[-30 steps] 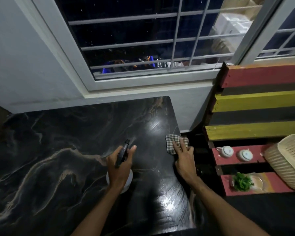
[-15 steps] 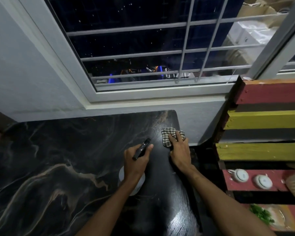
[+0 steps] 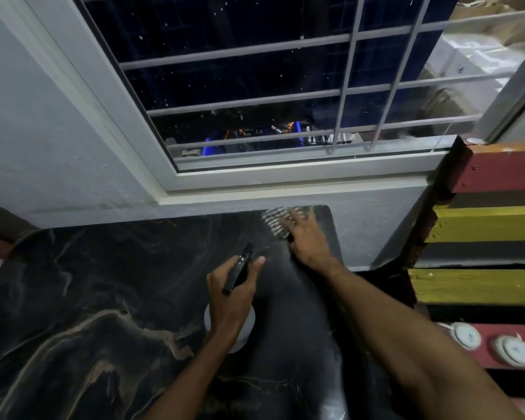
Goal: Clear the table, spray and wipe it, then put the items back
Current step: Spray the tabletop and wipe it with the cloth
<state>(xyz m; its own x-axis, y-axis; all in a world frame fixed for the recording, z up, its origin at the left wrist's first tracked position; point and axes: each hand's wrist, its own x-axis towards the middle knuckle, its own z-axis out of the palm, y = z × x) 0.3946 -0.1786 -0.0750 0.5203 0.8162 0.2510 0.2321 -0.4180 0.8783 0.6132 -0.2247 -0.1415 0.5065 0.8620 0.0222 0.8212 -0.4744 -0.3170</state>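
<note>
Right hand (image 3: 308,241) flat, fingers spread, pressing checked cloth (image 3: 275,221) (blurred) at far right corner of table (image 3: 88,298). Left hand (image 3: 231,301) curled round spray bottle (image 3: 238,271), mid-table. Risks: cloth sliding off edge; stray trigger squeeze re-wetting surface.

Count of items in view:

- Hands: two, the left hand (image 3: 229,301) and the right hand (image 3: 308,241).
- Tabletop (image 3: 88,283): one, black marbled, beneath both hands.
- Spray bottle (image 3: 237,272): one, gripped by the left hand.
- Checked cloth (image 3: 275,221): one, blurred, under the right hand's fingers.
- White lidded pots (image 3: 465,334): two, side by side to the right of the right forearm, the second pot (image 3: 514,350) farther right.
- Slatted rack (image 3: 482,225): one, right of the right hand, with two yellow slats and at least two red ones.
- Barred window (image 3: 255,86): one, beyond both hands.
</note>
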